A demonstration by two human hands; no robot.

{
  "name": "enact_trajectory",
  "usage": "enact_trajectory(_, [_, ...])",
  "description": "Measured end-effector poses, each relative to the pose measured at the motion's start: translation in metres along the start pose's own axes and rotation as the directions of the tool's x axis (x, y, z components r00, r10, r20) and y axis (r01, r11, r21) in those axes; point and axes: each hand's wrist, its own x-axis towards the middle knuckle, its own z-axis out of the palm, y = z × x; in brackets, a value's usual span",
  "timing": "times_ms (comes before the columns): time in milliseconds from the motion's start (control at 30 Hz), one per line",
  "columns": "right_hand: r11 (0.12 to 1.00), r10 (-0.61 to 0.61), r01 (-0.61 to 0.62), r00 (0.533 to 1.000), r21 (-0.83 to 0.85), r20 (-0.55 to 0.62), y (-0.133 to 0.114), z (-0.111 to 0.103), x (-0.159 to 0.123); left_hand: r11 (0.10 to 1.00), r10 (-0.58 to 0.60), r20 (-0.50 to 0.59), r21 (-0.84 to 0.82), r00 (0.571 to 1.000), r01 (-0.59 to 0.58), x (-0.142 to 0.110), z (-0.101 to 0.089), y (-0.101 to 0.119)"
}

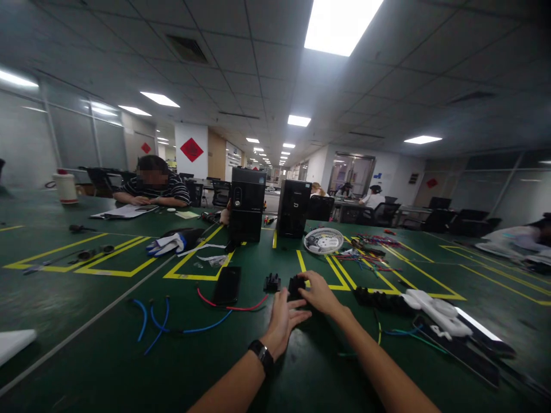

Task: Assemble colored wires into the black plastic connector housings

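My right hand (321,292) grips a small black block-shaped part (295,285) between thumb and fingers, low over the green table (318,367). My left hand (282,322), with a black watch on its wrist, lies just below that part. Its fingers are stretched and apart, pointing toward the part, and nothing shows in them. A similar black part (272,282) with raised prongs sits just left of the held one. Farther left lies a flat black phone-like slab (227,285), with a red wire (243,308) curving past its lower end. Several blue wires (206,327) lie nearer to me.
Two black computer towers (247,209) stand ahead. A white round basket (323,241) and tangled coloured wires (374,252) are to the right, with black parts and a white plastic piece (437,312) nearer. A glove (167,245) lies left. A person (152,186) sits across the table.
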Motion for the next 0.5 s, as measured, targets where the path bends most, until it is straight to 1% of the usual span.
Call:
enact_trajectory(67, [1.000, -0.004, 0.004, 1.000, -0.009, 0.025, 0.003, 0.012, 0.007, 0.988, 0.032, 0.109, 0.145, 0.994, -0.048, -0.003, 0.002, -0.004])
enact_trajectory(133, [0.999, -0.037, 0.037, 0.998, 0.005, 0.048, 0.000, 0.020, 0.009, 0.961, 0.055, 0.196, 0.257, 0.979, -0.106, -0.005, 0.004, -0.008])
enact_trajectory(200, [0.997, -0.079, 0.079, 0.996, 0.008, 0.048, -0.004, 0.019, 0.008, 0.943, 0.068, 0.233, 0.302, 0.970, -0.139, -0.006, 0.004, -0.010])
enact_trajectory(233, [0.996, -0.085, 0.086, 0.996, -0.010, 0.038, -0.005, 0.015, 0.006, 0.940, 0.068, 0.241, 0.310, 0.968, -0.143, -0.006, 0.004, -0.011])
enact_trajectory(300, [0.993, -0.048, 0.048, 0.999, -0.107, -0.004, 0.001, -0.004, -0.003, 0.936, 0.062, 0.257, 0.320, 0.964, -0.146, -0.005, 0.003, -0.010])
enact_trajectory(333, [0.982, 0.010, -0.016, 0.999, -0.190, -0.031, 0.008, -0.017, -0.011, 0.932, 0.061, 0.270, 0.330, 0.961, -0.152, -0.005, 0.003, -0.009])
enact_trajectory(367, [0.954, 0.089, -0.103, 0.994, -0.281, -0.062, 0.017, -0.031, -0.020, 0.925, 0.061, 0.285, 0.344, 0.956, -0.162, -0.005, 0.003, -0.009])
enact_trajectory(433, [0.864, 0.245, -0.269, 0.963, -0.425, -0.111, 0.037, -0.059, -0.043, 0.907, 0.067, 0.313, 0.376, 0.947, -0.189, -0.006, 0.002, -0.008])
enact_trajectory(500, [0.797, 0.348, -0.358, 0.931, -0.486, -0.114, 0.057, -0.079, -0.063, 0.893, 0.063, 0.327, 0.404, 0.943, -0.199, -0.007, 0.003, -0.009])
